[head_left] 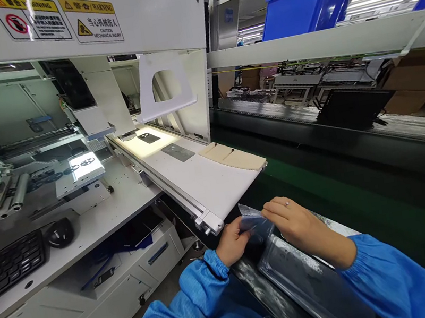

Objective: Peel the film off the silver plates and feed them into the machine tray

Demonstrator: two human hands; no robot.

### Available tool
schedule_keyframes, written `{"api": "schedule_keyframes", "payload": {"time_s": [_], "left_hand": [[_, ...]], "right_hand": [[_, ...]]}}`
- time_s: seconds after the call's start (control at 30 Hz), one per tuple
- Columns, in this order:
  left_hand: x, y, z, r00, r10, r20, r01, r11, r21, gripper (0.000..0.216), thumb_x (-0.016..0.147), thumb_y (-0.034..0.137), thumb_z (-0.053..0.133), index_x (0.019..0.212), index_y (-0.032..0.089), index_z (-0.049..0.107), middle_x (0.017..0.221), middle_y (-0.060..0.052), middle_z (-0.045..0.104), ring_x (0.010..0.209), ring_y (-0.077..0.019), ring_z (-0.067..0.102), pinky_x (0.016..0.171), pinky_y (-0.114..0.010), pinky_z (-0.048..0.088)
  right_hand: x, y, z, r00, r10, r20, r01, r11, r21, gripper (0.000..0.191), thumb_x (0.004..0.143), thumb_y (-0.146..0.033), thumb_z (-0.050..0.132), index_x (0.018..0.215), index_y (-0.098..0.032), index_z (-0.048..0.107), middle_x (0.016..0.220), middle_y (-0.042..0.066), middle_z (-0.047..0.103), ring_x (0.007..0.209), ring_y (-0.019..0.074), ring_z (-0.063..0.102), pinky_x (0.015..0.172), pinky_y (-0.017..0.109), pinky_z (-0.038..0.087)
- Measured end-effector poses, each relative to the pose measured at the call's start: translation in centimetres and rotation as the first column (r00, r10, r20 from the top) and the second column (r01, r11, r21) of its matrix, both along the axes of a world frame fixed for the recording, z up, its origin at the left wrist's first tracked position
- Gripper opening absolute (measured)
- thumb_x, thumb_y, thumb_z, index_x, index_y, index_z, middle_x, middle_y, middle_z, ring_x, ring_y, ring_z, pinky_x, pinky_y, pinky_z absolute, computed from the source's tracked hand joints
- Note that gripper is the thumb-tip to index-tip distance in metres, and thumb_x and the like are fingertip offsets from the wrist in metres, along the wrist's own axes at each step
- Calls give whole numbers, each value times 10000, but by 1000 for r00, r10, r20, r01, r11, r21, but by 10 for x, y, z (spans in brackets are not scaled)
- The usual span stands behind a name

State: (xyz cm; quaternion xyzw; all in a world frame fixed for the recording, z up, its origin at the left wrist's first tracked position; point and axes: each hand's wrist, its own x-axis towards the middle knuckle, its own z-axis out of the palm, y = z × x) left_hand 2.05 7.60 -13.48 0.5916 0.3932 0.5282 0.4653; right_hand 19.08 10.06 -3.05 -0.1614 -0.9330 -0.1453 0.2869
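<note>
My left hand (231, 242) is closed on the near side of a clear plastic sleeve (255, 223), thumb toward me. At the sleeve's far right edge, my right hand (295, 221) pinches it with bent fingers. Whether something flat and dark lies inside it, I cannot tell. Just below both hands lies a long dark tray (313, 283) with shiny plastic over it. In front of my hands ends a white conveyor belt (216, 185). It carries a dark phone-shaped sheet (148, 137) in the lit area and a greyer phone-shaped sheet (180, 153) nearer me.
A beige plate (232, 157) borders the belt's right side. Left of it stand a white machine with warning labels (91, 19), a mouse (59, 233) and a keyboard (9, 266). A dark green conveyor (324, 200) runs on the right; a blue bin (303, 7) sits above.
</note>
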Motion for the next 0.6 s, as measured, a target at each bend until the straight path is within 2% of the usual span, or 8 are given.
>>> {"api": "schedule_keyframes", "payload": {"time_s": [0.07,0.23,0.4,0.5,0.6], "left_hand": [[1,-1,3,1000,-1,9,1,1000,1,269,755,124,605,1010,156,685,967,-48,754,930,-209,677,886,-348,530],[-1,-2,8,999,34,31,-34,999,4,302,731,202,684,1029,158,674,971,-48,743,909,-207,669,869,-344,527],[-3,-1,-2,999,-12,47,15,998,-57,401,684,275,757,1054,151,664,1002,-67,737,937,-230,662,893,-379,513],[-3,1,-8,999,-19,44,22,997,-69,453,675,329,773,1074,149,660,1028,-77,733,957,-241,656,919,-401,497],[-2,3,-11,998,-27,49,31,997,-75,476,676,371,775,1081,148,661,1033,-83,732,968,-247,655,931,-410,489]], "right_hand": [[0,-4,0,1000,0,5,0,999,50,333,886,33,291,866,-109,592,776,84,587,743,182,508,645,317,464],[0,-9,15,994,-17,-109,12,999,-40,261,889,3,361,889,-160,566,815,75,586,752,171,505,646,304,460],[0,-11,20,982,-22,-189,10,998,-65,211,889,-39,417,875,-181,573,808,63,597,739,173,528,645,307,454],[-1,-10,20,982,-38,-184,27,998,-62,210,894,-53,417,861,-179,582,803,61,606,733,171,531,647,308,442],[-3,-9,19,986,-56,-155,57,998,2,217,896,-41,408,850,-162,582,790,63,607,716,166,514,649,308,421]]}}
